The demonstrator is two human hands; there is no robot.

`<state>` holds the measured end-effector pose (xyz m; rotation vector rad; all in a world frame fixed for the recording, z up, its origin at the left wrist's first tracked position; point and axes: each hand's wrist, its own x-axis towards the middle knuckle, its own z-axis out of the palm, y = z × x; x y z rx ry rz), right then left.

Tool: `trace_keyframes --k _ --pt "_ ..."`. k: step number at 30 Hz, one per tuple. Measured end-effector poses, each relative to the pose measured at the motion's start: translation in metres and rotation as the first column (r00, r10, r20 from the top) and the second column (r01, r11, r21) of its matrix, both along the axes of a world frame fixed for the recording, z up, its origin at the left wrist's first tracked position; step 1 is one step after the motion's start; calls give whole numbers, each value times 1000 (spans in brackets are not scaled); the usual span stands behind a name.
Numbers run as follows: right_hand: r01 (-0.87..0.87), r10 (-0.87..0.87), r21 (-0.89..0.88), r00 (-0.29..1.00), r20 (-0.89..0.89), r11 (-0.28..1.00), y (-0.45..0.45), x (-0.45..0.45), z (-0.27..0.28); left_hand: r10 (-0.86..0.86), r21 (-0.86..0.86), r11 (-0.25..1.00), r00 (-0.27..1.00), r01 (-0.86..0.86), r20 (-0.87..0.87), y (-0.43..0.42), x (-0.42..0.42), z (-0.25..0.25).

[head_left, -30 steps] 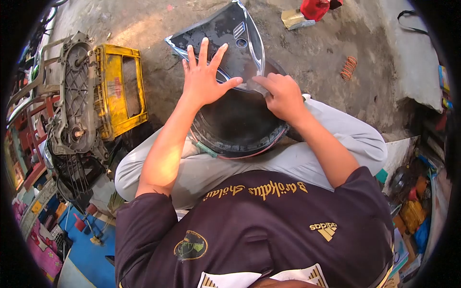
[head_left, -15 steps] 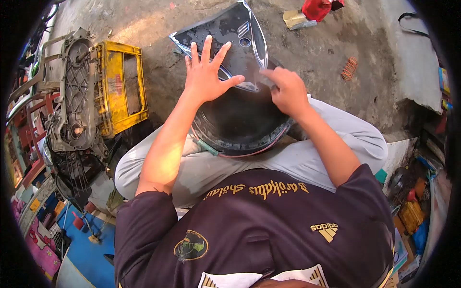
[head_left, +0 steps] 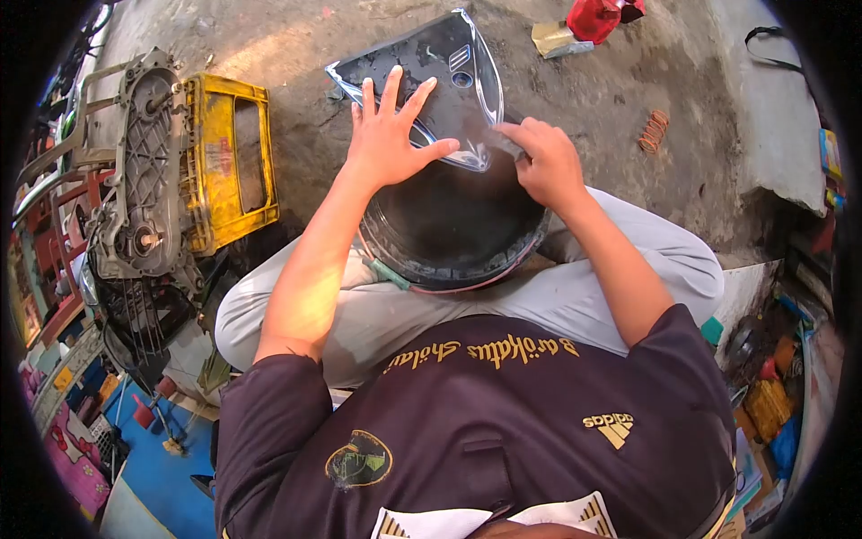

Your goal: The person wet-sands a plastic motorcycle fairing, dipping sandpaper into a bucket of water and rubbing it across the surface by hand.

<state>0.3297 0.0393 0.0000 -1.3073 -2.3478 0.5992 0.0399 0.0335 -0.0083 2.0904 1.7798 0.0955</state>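
Note:
My left hand (head_left: pixel 388 135) lies with fingers spread on a dark, wet panel (head_left: pixel 440 63) that has shiny, clear-looking edges and a small round mark. The panel rests over the far rim of a round black tub (head_left: pixel 453 256) between my legs. At the panel's near right corner, my right hand (head_left: pixel 545 162) is closed, thumb and fingers pinched together. A small greyish, blurred piece seems to be in that pinch, but its kind cannot be made out. A green and pink tube-like strip (head_left: pixel 388 274) runs along the tub's near rim.
To the left stand a yellow plastic crate (head_left: pixel 205 162) and a metal engine casing (head_left: pixel 148 171). An orange coil spring (head_left: pixel 654 131) lies on the concrete floor to the right. A red bag (head_left: pixel 593 18) is at the far right, with clutter along both sides.
The panel has shifted slightly toward me and to the right, my left hand staying on it. My right hand has moved a little to the right and remains pinched.

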Motion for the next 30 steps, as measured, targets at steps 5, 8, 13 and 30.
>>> trace_keyframes --k 5,8,13,30 --pt "-59 58 -27 997 -41 998 -5 -3 5 -24 36 999 1000 24 10 1 0 -1" --pt "-11 11 -47 1000 -15 999 4 2 1 -29 42 999 999 28 21 2 -2 -2" --pt "-101 99 -62 995 -34 993 -7 -4 7 -30 43 999 1000 30 4 2 -2 -5" --pt "-107 103 -53 992 -66 993 12 7 -1 -23 18 1000 1000 23 14 0 -2 -2"
